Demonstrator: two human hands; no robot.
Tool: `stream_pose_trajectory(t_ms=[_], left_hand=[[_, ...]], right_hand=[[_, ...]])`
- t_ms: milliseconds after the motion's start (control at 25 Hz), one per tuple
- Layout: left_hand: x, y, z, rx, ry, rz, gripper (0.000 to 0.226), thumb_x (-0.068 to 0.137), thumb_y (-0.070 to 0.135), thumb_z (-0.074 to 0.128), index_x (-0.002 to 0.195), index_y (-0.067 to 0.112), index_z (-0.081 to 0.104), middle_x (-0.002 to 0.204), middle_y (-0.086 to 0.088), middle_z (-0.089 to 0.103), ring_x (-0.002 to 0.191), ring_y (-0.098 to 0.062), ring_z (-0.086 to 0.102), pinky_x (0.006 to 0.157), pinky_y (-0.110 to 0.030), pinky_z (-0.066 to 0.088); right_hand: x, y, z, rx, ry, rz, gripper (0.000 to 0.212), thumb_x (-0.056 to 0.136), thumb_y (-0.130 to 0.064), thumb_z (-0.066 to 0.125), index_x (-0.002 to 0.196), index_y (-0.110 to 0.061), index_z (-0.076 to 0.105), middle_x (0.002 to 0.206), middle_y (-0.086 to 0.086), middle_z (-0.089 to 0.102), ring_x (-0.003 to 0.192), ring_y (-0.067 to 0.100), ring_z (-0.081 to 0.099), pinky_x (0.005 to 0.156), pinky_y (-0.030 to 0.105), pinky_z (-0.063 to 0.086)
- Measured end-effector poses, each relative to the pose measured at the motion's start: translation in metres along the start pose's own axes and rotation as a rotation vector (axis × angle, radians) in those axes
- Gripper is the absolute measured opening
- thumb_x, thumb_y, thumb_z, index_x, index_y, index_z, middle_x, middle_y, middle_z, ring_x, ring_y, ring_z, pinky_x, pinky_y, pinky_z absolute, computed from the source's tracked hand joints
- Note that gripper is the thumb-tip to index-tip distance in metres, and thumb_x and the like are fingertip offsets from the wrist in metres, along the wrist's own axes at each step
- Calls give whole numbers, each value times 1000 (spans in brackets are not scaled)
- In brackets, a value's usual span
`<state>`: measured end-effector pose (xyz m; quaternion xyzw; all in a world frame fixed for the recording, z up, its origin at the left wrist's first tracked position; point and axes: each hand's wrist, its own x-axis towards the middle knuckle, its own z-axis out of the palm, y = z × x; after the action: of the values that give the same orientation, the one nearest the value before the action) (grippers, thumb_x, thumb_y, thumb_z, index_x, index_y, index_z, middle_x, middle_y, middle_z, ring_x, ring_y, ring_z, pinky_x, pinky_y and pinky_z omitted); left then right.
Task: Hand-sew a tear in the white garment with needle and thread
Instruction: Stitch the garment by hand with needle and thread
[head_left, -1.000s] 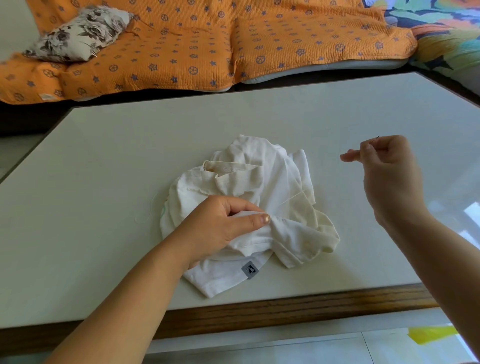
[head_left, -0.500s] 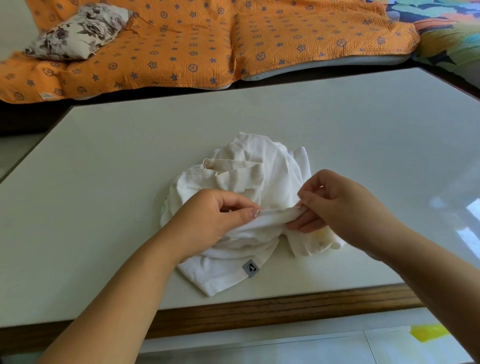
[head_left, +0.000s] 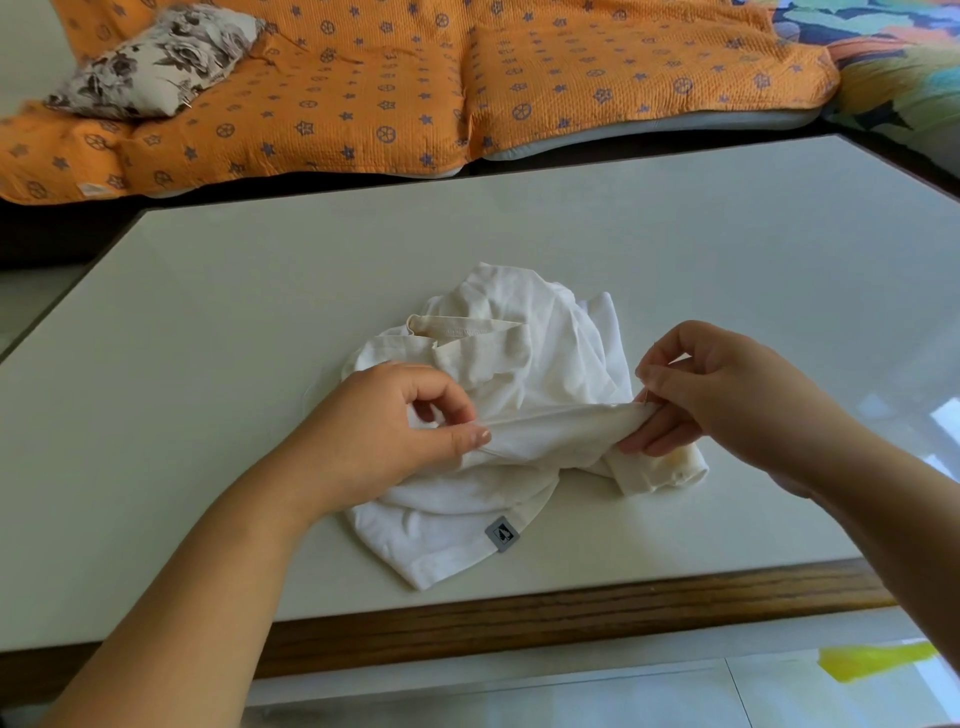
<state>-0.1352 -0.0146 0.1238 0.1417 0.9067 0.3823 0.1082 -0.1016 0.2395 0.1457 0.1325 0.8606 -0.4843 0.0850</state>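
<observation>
Crumpled on the pale table top (head_left: 218, 332), white garment (head_left: 524, 374), bunched in a loose heap near the wooden front edge (head_left: 571, 613). Stretched taut between both hands, one fold of its cloth, raised a little off the heap. At the fold's left end, left hand (head_left: 374, 441), thumb and forefinger pinched together on the fabric, remaining fingers curled above. At the fold's right end, right hand (head_left: 727, 400), thumb and fingertips pressed together on the cloth; needle and thread too small to make out there, so cannot tell whether held. Below the left hand, toward the front edge, small grey label (head_left: 502, 533) sewn at the garment's hem. Under the right hand, yellowish stained cuff or hem end (head_left: 670, 467) lying on the table. Beyond both hands, bare table, then orange patterned quilt (head_left: 415, 88) spread over a seat, with floral cushion (head_left: 156, 62) far off past the left hand. Near the right forearm, low down, yellow scrap (head_left: 872, 660) on the floor.
</observation>
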Motion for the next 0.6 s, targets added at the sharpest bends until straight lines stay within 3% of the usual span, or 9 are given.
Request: stream_pose_trajectory(t_ms=[40,120,240,360,440,600], left_hand=[[0,0,1,-11,5,-4,11,78,40,77,71,35,70,76,24,65,73,10,55,65,-8,38],[2,-1,4,-101,-22,-9,11,82,35,74,72,32,69,70,17,67,67,7,59,69,-11,41],[5,-3,5,-128,-39,10,15,88,34,67,76,26,67,53,11,55,51,-2,47,55,-15,39],[6,-4,6,-92,-26,37,11,91,36,63,82,30,65,50,11,48,48,-3,40,50,-15,36],[5,-3,7,-138,-57,39,2,88,37,67,88,36,65,61,10,59,53,-6,43,54,-16,40],[2,2,12,-111,-124,27,25,68,47,79,90,44,69,90,20,68,58,-4,42,59,-16,42]], right_hand=[[0,0,0,-9,-2,4,10,99,-13,49,95,-10,58,66,7,74,62,23,73,64,25,56],[1,0,1,-29,-5,17,10,99,-13,48,95,-10,58,65,6,74,61,22,73,60,24,54],[1,-1,-1,-47,-17,37,10,99,-14,48,97,-11,57,65,8,74,60,24,73,65,27,53],[1,-1,1,-57,-23,36,11,100,-15,48,97,-12,58,64,7,74,59,22,72,62,25,51],[1,0,2,-64,-27,33,11,99,-15,47,97,-13,58,64,6,74,58,20,72,60,23,50],[1,0,2,-62,-26,30,11,100,-14,47,97,-15,58,65,6,74,57,19,72,59,22,50]])
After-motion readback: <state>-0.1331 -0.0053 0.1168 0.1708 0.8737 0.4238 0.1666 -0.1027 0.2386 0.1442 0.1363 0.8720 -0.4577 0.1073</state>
